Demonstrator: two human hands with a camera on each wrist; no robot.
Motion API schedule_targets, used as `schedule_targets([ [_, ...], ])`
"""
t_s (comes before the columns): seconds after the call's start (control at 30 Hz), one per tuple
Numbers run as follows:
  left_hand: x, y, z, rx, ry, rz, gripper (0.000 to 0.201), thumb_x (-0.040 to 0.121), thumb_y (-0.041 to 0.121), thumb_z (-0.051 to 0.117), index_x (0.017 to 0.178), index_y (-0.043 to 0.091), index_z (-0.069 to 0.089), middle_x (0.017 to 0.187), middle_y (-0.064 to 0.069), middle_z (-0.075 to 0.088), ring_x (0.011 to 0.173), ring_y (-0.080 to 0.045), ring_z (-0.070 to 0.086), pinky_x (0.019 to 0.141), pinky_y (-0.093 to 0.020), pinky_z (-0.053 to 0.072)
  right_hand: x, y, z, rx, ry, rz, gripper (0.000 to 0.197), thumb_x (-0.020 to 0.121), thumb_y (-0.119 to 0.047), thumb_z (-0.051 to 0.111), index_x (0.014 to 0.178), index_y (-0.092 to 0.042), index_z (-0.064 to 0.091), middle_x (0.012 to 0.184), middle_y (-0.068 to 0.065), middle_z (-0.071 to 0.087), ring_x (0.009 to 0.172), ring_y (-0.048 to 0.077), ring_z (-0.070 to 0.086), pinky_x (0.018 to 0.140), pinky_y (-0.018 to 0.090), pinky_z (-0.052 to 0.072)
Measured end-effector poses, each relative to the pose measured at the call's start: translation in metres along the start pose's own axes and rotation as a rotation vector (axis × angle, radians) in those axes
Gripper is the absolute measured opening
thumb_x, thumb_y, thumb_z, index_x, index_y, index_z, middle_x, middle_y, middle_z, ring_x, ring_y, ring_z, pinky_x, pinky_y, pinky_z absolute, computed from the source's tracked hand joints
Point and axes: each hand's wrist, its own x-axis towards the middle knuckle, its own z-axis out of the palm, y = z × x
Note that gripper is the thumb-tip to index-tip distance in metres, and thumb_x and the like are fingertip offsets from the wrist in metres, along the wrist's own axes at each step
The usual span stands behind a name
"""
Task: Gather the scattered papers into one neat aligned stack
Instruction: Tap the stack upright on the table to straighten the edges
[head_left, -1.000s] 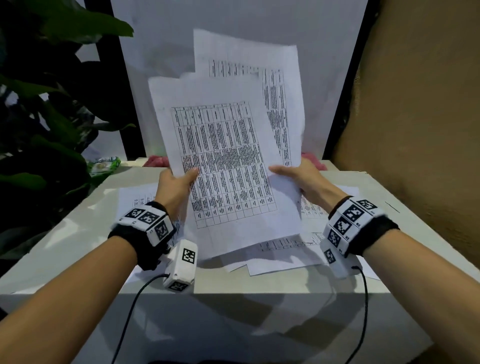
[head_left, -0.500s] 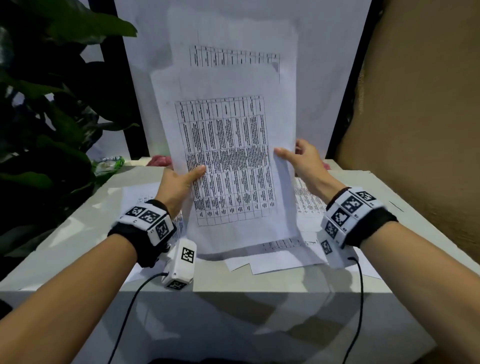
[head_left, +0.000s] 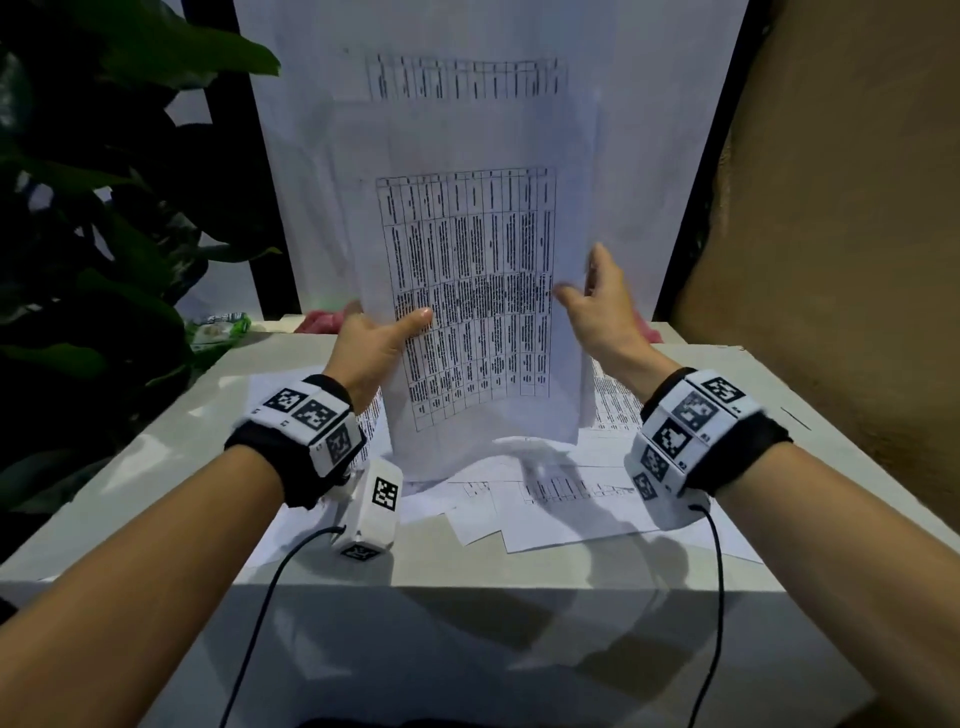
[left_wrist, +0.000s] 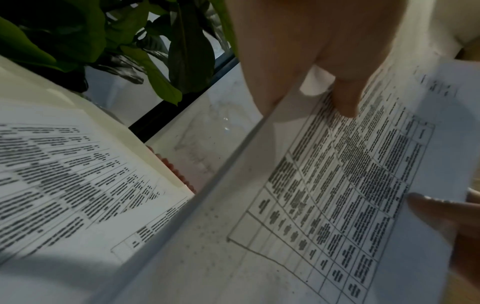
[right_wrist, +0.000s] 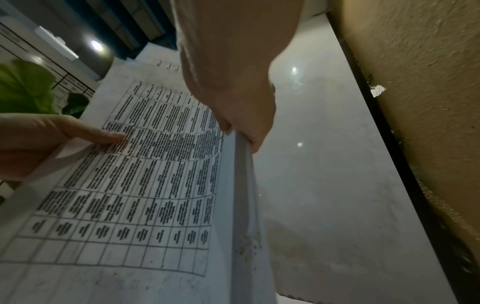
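Observation:
A bundle of printed table sheets (head_left: 467, 291) stands upright over the white table (head_left: 467, 566), its lower edge close to the tabletop. My left hand (head_left: 374, 338) grips the bundle's left edge, thumb on the printed face (left_wrist: 337, 185) and fingers behind. My right hand (head_left: 597, 312) is at the right edge and blurred. In the right wrist view its thumb lies on the front and its fingers behind the sheet edge (right_wrist: 239, 164), pinching it lightly. More loose papers (head_left: 561, 499) lie scattered flat on the table beneath, one under my left wrist (left_wrist: 64, 174).
A leafy plant (head_left: 104, 208) crowds the left side. A rough brown wall (head_left: 831, 260) borders the table on the right, and a pale panel (head_left: 675, 104) stands behind. A green packet (head_left: 218, 327) and a pink item (head_left: 322, 319) lie at the table's far left corner.
The held sheets have swung from tilted and fanned to upright, the back sheet now nearly behind the front one. My right hand has slid up the right edge and loosened.

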Motion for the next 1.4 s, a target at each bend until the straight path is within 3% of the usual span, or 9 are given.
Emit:
schedule_targets([
  [0.1, -0.003, 0.004, 0.000, 0.026, -0.056, -0.015, 0.051, 0.063, 0.043, 0.079, 0.054, 0.019, 0.035, 0.061, -0.006, 0.042, 0.064, -0.021, 0.043, 0.084, -0.023, 0.050, -0.006, -0.004, 0.003, 0.047, -0.011, -0.005, 0.067, 0.083, -0.019, 0.066, 0.139, -0.004, 0.032, 0.141, 0.014, 0.046, 0.131, 0.026, 0.045, 0.110, 0.046, 0.037],
  [0.27, -0.009, 0.013, 0.001, -0.021, -0.029, 0.031, 0.016, 0.081, 0.015, 0.067, 0.094, 0.017, 0.057, 0.096, -0.002, 0.062, 0.098, -0.021, 0.060, 0.109, -0.046, 0.039, -0.007, -0.003, -0.001, 0.117, 0.066, 0.027, 0.050, 0.083, -0.014, 0.067, 0.127, -0.004, 0.045, 0.121, 0.012, 0.061, 0.110, 0.023, 0.059, 0.101, 0.041, 0.047],
  [0.47, 0.002, 0.018, -0.006, 0.083, -0.001, 0.021, 0.105, 0.046, 0.063, 0.078, 0.115, -0.010, 0.049, 0.115, -0.020, 0.058, 0.108, -0.025, 0.057, 0.111, -0.042, 0.035, -0.001, -0.014, -0.007, 0.168, 0.034, 0.027, 0.035, 0.084, -0.008, 0.064, 0.118, -0.001, 0.055, 0.101, 0.005, 0.064, 0.090, 0.017, 0.063, 0.088, 0.029, 0.054],
  [0.57, -0.002, 0.036, -0.001, 0.095, 0.021, 0.019, 0.127, 0.045, 0.070, 0.075, 0.133, -0.012, 0.035, 0.138, -0.035, 0.040, 0.126, -0.043, 0.047, 0.116, -0.044, 0.027, -0.001, -0.026, -0.011, 0.213, 0.039, 0.028, 0.025, 0.086, -0.018, 0.063, 0.108, -0.007, 0.058, 0.090, -0.005, 0.063, 0.080, 0.005, 0.061, 0.069, 0.011, 0.052],
  [0.67, -0.007, 0.062, 0.009, 0.037, 0.047, 0.038, 0.112, 0.068, 0.065, 0.065, 0.146, 0.000, 0.018, 0.152, -0.018, 0.031, 0.137, -0.030, 0.036, 0.116, -0.046, 0.027, 0.006, -0.048, -0.015, 0.212, 0.131, 0.073, 0.024, 0.088, -0.040, 0.057, 0.078, -0.018, 0.053, 0.073, -0.007, 0.052, 0.065, 0.004, 0.048, 0.057, 0.014, 0.041],
  [0.83, 0.002, 0.095, 0.015, 0.028, 0.144, 0.118, 0.100, 0.055, 0.089, 0.047, 0.115, 0.010, 0.057, 0.112, -0.016, 0.059, 0.104, -0.026, 0.058, 0.105, -0.052, 0.041, 0.020, -0.082, -0.020, 0.277, 0.236, 0.171, 0.071, 0.084, -0.060, 0.050, 0.124, -0.002, 0.053, 0.132, 0.007, 0.055, 0.122, 0.021, 0.050, 0.103, 0.040, 0.038],
  [1.03, 0.010, 0.104, 0.022, 0.001, 0.244, 0.079, 0.051, 0.076, 0.068, 0.048, 0.073, 0.018, 0.055, 0.087, -0.006, 0.052, 0.080, -0.017, 0.049, 0.073, -0.033, 0.042, 0.026, -0.082, -0.016, 0.331, 0.278, 0.244, 0.027, 0.084, -0.043, 0.053, 0.078, -0.017, 0.058, 0.075, -0.007, 0.048, 0.073, 0.012, 0.044, 0.068, 0.029, 0.035],
  [1.27, 0.016, 0.106, 0.022, -0.020, 0.259, 0.109, 0.043, 0.073, 0.054, 0.048, 0.083, 0.014, 0.059, 0.092, -0.006, 0.061, 0.088, -0.020, 0.057, 0.081, -0.034, 0.044, 0.023, -0.085, -0.017, 0.342, 0.259, 0.205, 0.027, 0.082, -0.042, 0.051, 0.068, -0.018, 0.048, 0.075, -0.001, 0.048, 0.071, 0.015, 0.045, 0.068, 0.031, 0.036],
  [1.4, 0.012, 0.101, 0.018, -0.039, 0.144, 0.155, 0.077, 0.060, 0.071, 0.053, 0.106, 0.011, 0.067, 0.115, -0.008, 0.066, 0.109, -0.024, 0.061, 0.101, -0.048, 0.045, 0.019, -0.071, -0.023, 0.326, 0.087, 0.070, 0.046, 0.076, -0.050, 0.061, 0.103, -0.013, 0.065, 0.112, 0.007, 0.067, 0.106, 0.022, 0.062, 0.092, 0.036, 0.049],
])
